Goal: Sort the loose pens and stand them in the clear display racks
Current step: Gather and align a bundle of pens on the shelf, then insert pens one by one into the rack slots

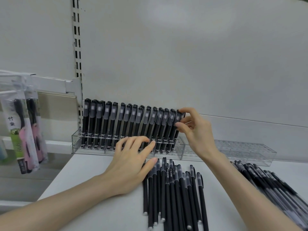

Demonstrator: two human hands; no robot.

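Thumb and fingers of the right hand (196, 130) pinch the cap of the rightmost black pen (178, 116), which stands at the right end of the filled clear rack (76, 142) at the far edge of the white shelf (93, 164). The left hand (131, 162) lies open, fingers straight, fingertips at the rack's front wall and thumb over the near pile of loose pens (173, 194). An empty clear rack (246, 150) sits to the right.
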